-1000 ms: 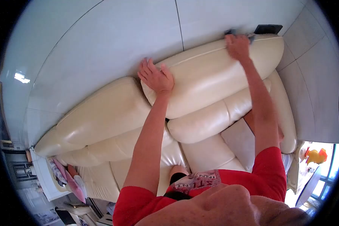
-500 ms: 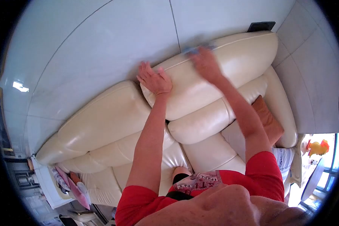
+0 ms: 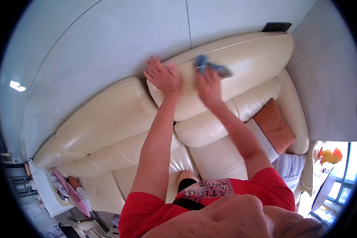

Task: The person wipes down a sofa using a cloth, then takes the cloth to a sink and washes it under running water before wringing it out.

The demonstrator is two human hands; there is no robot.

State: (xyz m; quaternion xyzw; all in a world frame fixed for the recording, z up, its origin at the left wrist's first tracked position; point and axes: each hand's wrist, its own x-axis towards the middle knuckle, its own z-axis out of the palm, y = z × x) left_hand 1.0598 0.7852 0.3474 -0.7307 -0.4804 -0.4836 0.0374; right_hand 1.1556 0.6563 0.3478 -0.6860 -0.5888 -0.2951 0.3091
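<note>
Nearest, one red T-shirt (image 3: 146, 212) is seen; by it and by two bare forearms, part of the seat of the one cream sofa (image 3: 210, 158) is hidden. On the sofa's right end, three pillows are counted: one striped (image 3: 291, 166), one pale grey (image 3: 261, 139), and one orange-brown (image 3: 274, 127), by which the grey one is partly covered. Two backrest sections are counted on the sofa. One blue cloth (image 3: 203, 62) is gripped in the right hand (image 3: 208, 88), over the sofa's right section, below its top edge; it is blurred, so firm contact cannot be told. The left hand (image 3: 162, 77) is laid open, fingers spread, at that section's left end; nothing is held in it. Behind the sofa, one dark flat panel (image 3: 277, 27) is seen near its right end, by the pale wall (image 3: 127, 35).
</note>
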